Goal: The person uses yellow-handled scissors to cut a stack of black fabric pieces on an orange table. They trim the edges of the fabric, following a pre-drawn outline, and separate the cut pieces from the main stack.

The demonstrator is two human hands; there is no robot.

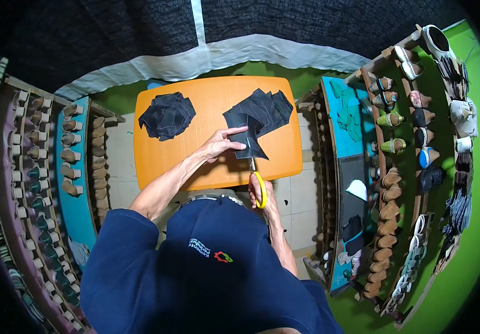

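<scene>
My left hand [221,145] pinches the left side of a black fabric piece [255,148] just above the near part of the table. In my right hand [268,195] is a pair of scissors with yellow handles [261,191]. Their blades point away from me and meet the near edge of the fabric piece; how far the blades are apart is hidden. Beyond the held piece lies a loose pile of black fabric pieces [273,110] at the table's right. Another heap of black fabric pieces [166,115] rests on the left.
The orange table [212,92] stands before me. Racks of wooden shoe lasts [70,156] line the left; shelves with lasts and shoes [390,189] stand on the right. A blue shelf top [348,146] holds green scraps. Dark curtains [284,22] hang behind the table.
</scene>
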